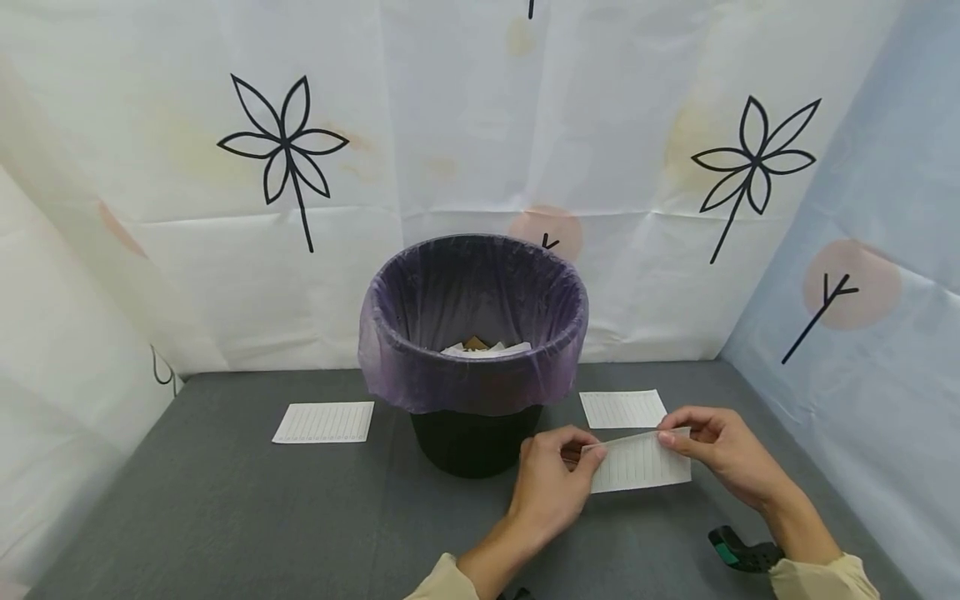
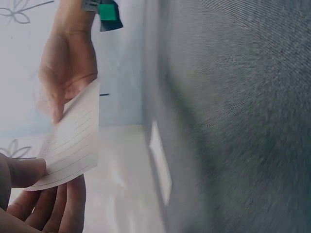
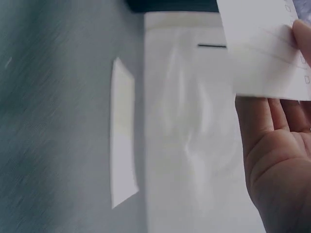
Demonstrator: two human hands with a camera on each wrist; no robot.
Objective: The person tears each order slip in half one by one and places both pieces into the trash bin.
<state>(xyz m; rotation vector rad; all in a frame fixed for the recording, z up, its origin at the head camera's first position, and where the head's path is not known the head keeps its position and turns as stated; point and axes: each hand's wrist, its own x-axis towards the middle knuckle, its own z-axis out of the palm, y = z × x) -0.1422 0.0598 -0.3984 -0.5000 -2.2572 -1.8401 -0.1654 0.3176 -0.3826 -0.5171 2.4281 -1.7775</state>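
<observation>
My left hand (image 1: 551,483) and right hand (image 1: 723,454) hold a white lined paper sheet (image 1: 637,462) between them, each pinching it near one end with thumb above and fingers behind. The sheet is raised over the grey table, right of the bin. Printed lines cross it, and the right wrist view shows small checkboxes along one edge. In the left wrist view the sheet (image 2: 73,141) bends slightly between the two thumbs. Just behind it, a second lined sheet (image 1: 622,408) lies flat on the table.
A black bin with a purple plastic liner (image 1: 472,387) stands at the back centre, with paper scraps (image 1: 487,350) inside. Left of it, another lined sheet (image 1: 324,422) lies on the table (image 1: 262,517). Patterned cloth walls (image 1: 465,125) close off the back and sides.
</observation>
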